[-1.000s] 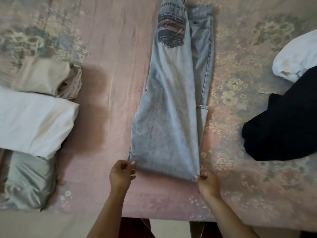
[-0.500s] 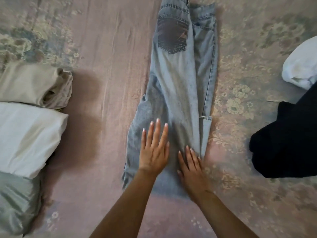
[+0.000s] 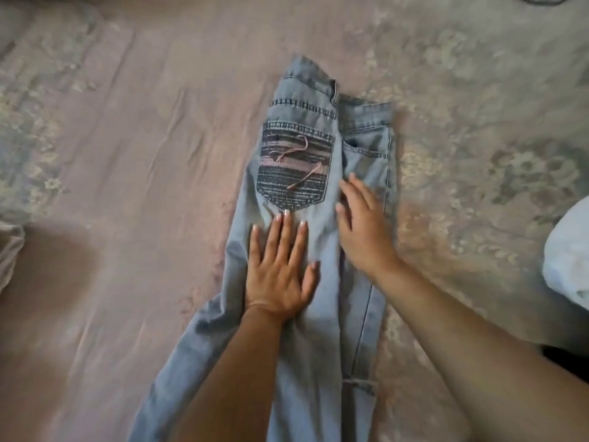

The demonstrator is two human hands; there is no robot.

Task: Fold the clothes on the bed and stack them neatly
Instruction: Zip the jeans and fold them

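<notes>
Light blue jeans (image 3: 318, 330) lie folded lengthwise on the bed, waistband at the far end, with a dark striped back pocket (image 3: 294, 169) facing up. My left hand (image 3: 280, 266) presses flat on the denim just below that pocket, fingers straight and spread. My right hand (image 3: 363, 228) lies flat beside it on the right half of the jeans, fingers straight, slightly blurred. Both forearms cover part of the legs, and the hems are out of view below.
The pink and grey floral bedspread (image 3: 143, 154) surrounds the jeans. A white garment (image 3: 570, 253) sits at the right edge, with a dark one (image 3: 570, 358) just below it. A bit of pale folded cloth (image 3: 9, 247) shows at the left edge.
Both hands left the hem and slid flat up the jeans from the lower legs to just below the pocket. The view moved forward, pushing the side piles toward the edges.
</notes>
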